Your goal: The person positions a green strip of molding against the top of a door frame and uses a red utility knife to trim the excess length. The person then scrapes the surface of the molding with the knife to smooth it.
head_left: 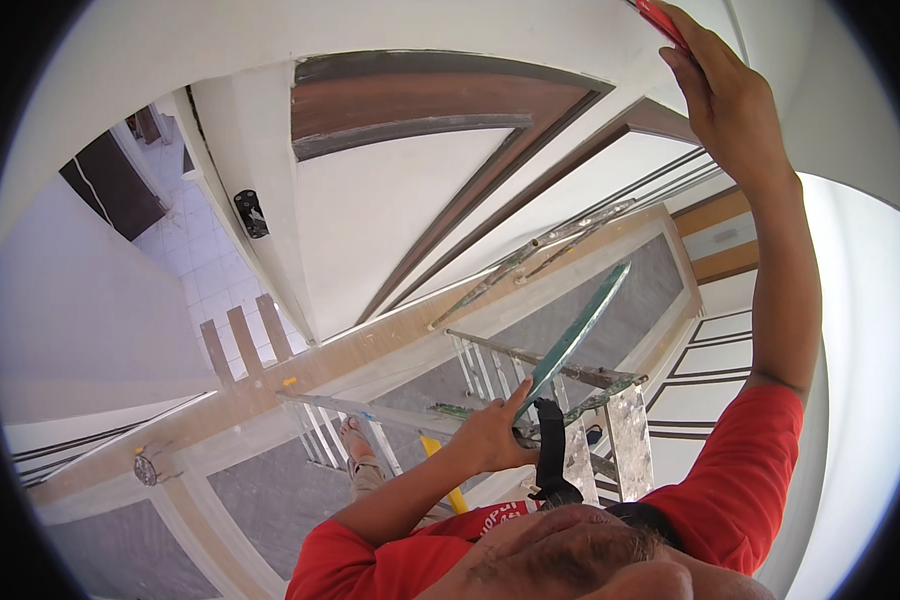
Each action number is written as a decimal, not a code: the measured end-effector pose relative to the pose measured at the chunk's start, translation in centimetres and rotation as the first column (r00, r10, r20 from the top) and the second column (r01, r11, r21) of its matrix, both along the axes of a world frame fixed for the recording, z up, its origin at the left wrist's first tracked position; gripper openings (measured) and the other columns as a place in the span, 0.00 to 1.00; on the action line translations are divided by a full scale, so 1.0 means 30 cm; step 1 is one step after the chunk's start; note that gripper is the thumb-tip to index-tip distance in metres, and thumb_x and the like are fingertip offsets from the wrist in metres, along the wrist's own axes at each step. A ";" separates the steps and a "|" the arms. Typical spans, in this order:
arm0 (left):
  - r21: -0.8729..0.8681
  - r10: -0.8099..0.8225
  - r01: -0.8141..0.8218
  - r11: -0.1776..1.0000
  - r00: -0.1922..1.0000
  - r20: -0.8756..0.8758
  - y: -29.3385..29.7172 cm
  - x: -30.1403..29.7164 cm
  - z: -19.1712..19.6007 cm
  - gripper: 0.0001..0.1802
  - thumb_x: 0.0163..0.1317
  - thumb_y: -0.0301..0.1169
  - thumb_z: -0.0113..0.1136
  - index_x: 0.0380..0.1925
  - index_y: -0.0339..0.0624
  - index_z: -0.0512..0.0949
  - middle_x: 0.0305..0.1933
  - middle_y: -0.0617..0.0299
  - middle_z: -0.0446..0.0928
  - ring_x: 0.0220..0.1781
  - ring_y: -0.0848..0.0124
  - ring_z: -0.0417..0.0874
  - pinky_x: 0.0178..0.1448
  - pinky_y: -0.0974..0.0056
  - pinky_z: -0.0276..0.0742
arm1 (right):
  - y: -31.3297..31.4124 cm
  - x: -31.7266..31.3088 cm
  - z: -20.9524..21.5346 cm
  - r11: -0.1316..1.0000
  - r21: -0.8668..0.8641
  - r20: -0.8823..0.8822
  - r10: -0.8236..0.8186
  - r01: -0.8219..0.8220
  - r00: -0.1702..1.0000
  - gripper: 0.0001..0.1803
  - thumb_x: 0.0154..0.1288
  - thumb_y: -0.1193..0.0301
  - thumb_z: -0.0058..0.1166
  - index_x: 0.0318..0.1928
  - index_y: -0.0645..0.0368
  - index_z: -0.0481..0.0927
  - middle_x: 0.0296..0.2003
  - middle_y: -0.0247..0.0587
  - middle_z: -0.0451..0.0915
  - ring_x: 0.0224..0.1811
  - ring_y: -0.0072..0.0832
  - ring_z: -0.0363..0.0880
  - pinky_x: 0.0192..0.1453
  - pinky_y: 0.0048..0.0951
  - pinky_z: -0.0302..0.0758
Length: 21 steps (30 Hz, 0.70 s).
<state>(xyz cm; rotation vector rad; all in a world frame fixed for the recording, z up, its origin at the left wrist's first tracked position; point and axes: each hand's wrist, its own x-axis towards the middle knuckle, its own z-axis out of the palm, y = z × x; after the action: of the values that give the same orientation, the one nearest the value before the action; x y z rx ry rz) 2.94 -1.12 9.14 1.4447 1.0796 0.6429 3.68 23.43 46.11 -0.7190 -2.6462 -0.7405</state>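
My left hand [490, 435] is closed around the lower end of a long flat board with green edges [575, 335], which slants up and to the right. High at the top right, my right hand [730, 100] is raised against a white surface [390, 30] and grips a red tool [660, 20]; only the tool's edge shows at the frame's rim. Both arms wear red short sleeves. A paint-spattered metal stepladder [625, 440] stands just under my left hand. A black strap [550, 455] hangs beside that hand.
White walls with brown trim bands [410, 100] fill the middle. A foot [355, 440] rests by the metal rails [370, 412], next to a yellow piece [435, 450]. A white tiled floor [205, 255] lies far left. A small black fitting [252, 213] sits on a wall corner.
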 end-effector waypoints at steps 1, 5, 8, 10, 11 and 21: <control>-0.010 -0.001 0.001 1.000 1.000 -0.001 0.001 -0.003 0.003 0.71 0.46 0.65 0.73 0.83 0.52 0.43 0.54 0.29 0.77 0.55 0.33 0.82 0.65 0.45 0.76 | 0.018 0.004 -0.011 1.000 -0.007 -0.014 0.014 -0.014 1.000 0.22 0.75 0.73 0.54 0.67 0.59 0.73 0.46 0.56 0.85 0.43 0.48 0.87 0.49 0.43 0.84; -0.039 -0.013 0.013 0.999 1.000 -0.014 0.004 -0.006 0.008 0.71 0.46 0.65 0.73 0.83 0.52 0.43 0.55 0.30 0.77 0.57 0.35 0.82 0.66 0.45 0.75 | 0.121 0.080 -0.042 0.994 0.108 -0.002 0.003 -0.002 1.000 0.22 0.77 0.70 0.54 0.68 0.54 0.73 0.47 0.56 0.85 0.42 0.46 0.88 0.47 0.39 0.85; -0.048 -0.030 0.029 0.998 0.999 -0.016 0.005 -0.011 0.026 0.71 0.46 0.64 0.74 0.83 0.52 0.43 0.56 0.30 0.77 0.58 0.35 0.82 0.66 0.45 0.75 | 0.226 0.223 -0.072 0.971 0.238 -0.022 -0.027 0.032 0.999 0.22 0.77 0.69 0.55 0.69 0.47 0.74 0.45 0.47 0.87 0.36 0.41 0.88 0.40 0.36 0.85; -0.049 -0.022 0.021 0.999 0.999 -0.025 0.002 -0.011 0.029 0.71 0.46 0.64 0.74 0.83 0.53 0.43 0.56 0.30 0.77 0.58 0.35 0.82 0.66 0.45 0.75 | 0.241 0.248 -0.064 0.961 0.267 -0.011 -0.068 0.068 0.998 0.23 0.75 0.71 0.57 0.68 0.48 0.74 0.43 0.47 0.85 0.34 0.44 0.87 0.36 0.39 0.83; -0.050 -0.013 0.012 0.999 0.999 -0.031 0.001 -0.010 0.029 0.71 0.46 0.64 0.74 0.83 0.53 0.43 0.56 0.30 0.77 0.58 0.35 0.82 0.67 0.45 0.75 | 0.229 0.237 -0.062 0.970 0.235 -0.024 -0.056 0.060 0.998 0.23 0.76 0.70 0.56 0.69 0.47 0.74 0.45 0.47 0.86 0.36 0.44 0.88 0.38 0.39 0.84; -0.094 -0.017 0.011 0.996 0.998 -0.063 -0.002 -0.019 0.058 0.69 0.47 0.59 0.76 0.83 0.53 0.44 0.57 0.30 0.77 0.58 0.36 0.81 0.66 0.47 0.75 | 0.162 0.182 -0.069 0.949 0.295 -0.022 -0.109 0.111 0.994 0.22 0.76 0.70 0.56 0.67 0.47 0.75 0.41 0.46 0.86 0.33 0.44 0.86 0.36 0.42 0.82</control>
<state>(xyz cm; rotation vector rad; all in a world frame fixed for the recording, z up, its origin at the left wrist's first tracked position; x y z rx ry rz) 2.36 -1.17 10.87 1.3981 1.1335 0.5327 9.13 28.30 44.03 -0.7839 -2.4278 -1.1341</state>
